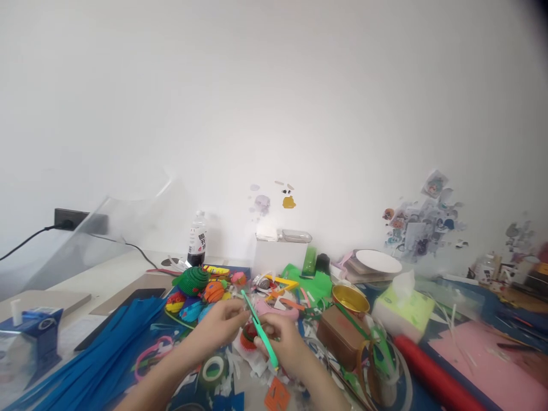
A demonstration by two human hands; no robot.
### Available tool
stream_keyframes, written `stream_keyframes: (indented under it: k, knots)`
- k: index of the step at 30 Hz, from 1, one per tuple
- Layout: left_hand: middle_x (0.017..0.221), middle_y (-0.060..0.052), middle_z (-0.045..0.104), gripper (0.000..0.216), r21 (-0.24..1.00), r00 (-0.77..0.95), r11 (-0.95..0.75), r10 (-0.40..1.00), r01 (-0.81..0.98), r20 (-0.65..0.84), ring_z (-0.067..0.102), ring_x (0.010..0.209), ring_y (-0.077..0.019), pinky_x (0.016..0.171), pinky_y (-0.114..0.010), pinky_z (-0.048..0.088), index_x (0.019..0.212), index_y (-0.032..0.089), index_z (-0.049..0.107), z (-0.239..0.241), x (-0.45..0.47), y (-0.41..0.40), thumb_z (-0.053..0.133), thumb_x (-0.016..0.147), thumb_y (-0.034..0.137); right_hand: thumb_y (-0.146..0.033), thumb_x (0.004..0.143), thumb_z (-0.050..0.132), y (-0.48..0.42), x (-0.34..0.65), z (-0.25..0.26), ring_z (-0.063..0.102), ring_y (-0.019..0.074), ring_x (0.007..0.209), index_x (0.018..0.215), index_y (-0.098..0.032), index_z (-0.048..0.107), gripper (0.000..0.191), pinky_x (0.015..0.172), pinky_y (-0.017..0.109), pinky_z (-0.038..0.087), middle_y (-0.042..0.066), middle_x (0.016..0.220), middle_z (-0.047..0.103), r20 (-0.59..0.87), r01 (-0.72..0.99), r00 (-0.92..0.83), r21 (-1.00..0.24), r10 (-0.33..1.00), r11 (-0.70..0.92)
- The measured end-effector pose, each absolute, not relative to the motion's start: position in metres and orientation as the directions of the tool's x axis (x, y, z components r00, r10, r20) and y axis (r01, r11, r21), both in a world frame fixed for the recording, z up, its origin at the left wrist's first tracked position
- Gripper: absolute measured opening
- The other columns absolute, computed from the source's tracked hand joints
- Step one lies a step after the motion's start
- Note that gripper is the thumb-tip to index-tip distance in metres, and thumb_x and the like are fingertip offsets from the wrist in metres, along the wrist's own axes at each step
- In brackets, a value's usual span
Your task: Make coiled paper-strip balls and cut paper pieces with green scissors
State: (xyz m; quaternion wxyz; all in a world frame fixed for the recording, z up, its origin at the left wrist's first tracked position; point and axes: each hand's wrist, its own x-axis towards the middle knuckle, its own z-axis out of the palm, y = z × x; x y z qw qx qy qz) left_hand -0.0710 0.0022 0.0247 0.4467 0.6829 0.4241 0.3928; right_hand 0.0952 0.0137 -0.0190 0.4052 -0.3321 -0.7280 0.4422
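Note:
A narrow bright green strip point(266, 339) slants between my hands, its top end pointing up and to the left. My right hand point(286, 342) is closed with thumb and fingers pinched around the strip's middle. My left hand point(223, 318) is closed too, its fingertips against the strip's left side; what they pinch is hidden. Just under the fingers is a red ribbed piece point(247, 341) with a dark green part, partly covered by the hands. It rests near crumpled white scraps point(257, 364). An orange cut-out piece point(277, 394) lies below.
Colourful ribbed-paper figures point(193, 281) sit behind my left hand. Blue strips point(107, 348) spread at left, a tape roll point(213, 369) at front. On the right are a brown box point(340, 337), a gold bowl point(351, 298), a tissue pack point(402, 311) and a red roll point(432, 371).

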Motion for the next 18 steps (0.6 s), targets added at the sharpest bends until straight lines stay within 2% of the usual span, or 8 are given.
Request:
stream_keyframes:
  k: [3,8,13,18]
  knots:
    - [0.036,0.012,0.025,0.039,0.937,0.333,-0.242,0.931,0.251,0.151,0.024,0.033,-0.0055,0.039,-0.021,0.015,0.052,0.022,0.032,0.027,-0.075,0.004,0.052,0.068,0.052,-0.024,0.068,0.065,0.014,0.095,-0.018,0.034,0.0069,0.044,0.079,-0.015,0.062,0.015,0.042,0.019,0.027,-0.009,0.048,0.034,0.287,0.15,-0.457,-0.908,0.842,0.391]
    - [0.039,0.012,0.027,0.037,0.927,0.299,-0.277,0.934,0.252,0.198,0.024,0.034,-0.0068,0.039,-0.022,0.019,0.057,0.022,0.039,0.023,-0.072,0.009,0.046,0.069,0.056,-0.028,0.07,0.064,0.02,0.089,-0.027,0.029,0.0065,0.043,0.082,-0.014,0.063,0.018,0.042,0.019,0.024,-0.009,0.048,0.029,0.36,0.117,-0.38,-0.895,0.852,0.43]
    - [0.054,0.006,0.037,0.034,0.896,0.15,-0.362,0.931,0.258,0.333,0.034,0.05,-0.0112,0.048,-0.023,0.029,0.061,0.022,0.041,0.007,-0.057,0.01,0.043,0.071,0.054,-0.031,0.069,0.065,0.019,0.084,-0.025,0.027,0.0072,0.044,0.08,-0.013,0.063,0.02,0.042,0.02,0.021,-0.009,0.047,0.029,0.397,0.154,-0.286,-0.879,0.872,0.451]
    - [0.062,0.003,0.042,0.028,0.86,0.022,-0.409,0.906,0.304,0.423,0.041,0.063,-0.0152,0.059,-0.025,0.033,0.062,0.021,0.041,-0.002,-0.051,0.006,0.04,0.076,0.045,-0.02,0.067,0.064,0.016,0.083,-0.022,0.027,0.0072,0.047,0.079,-0.014,0.063,0.014,0.045,0.02,0.023,-0.009,0.049,0.034,0.437,0.152,-0.32,-0.852,0.84,0.501]
